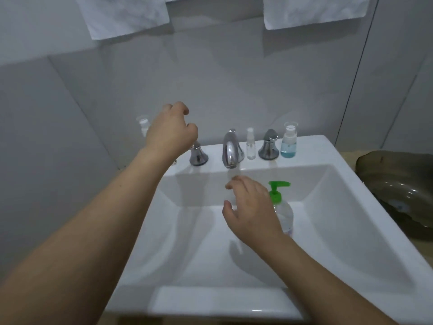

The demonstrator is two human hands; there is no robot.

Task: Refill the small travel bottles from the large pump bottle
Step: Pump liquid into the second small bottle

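Observation:
A large clear pump bottle (284, 214) with a green pump head stands inside the white sink (328, 207), partly behind my right hand (250, 212). That hand hovers over the basin with fingers loosely spread, holding nothing. My left hand (171, 132) is raised over the sink's back left corner, fingers loosely curled and empty, just above the left tap handle (198, 153). It hides most of a small clear bottle (143, 125). A slim clear spray bottle (250, 144) and a small bottle with blue liquid (288, 140) stand on the back ledge.
A chrome spout (230, 148) sits mid-ledge, with a right tap handle (269, 145) between the two small bottles. A dark glass bowl (398, 191) rests on the counter to the right. White towels (124, 15) hang on the tiled wall above.

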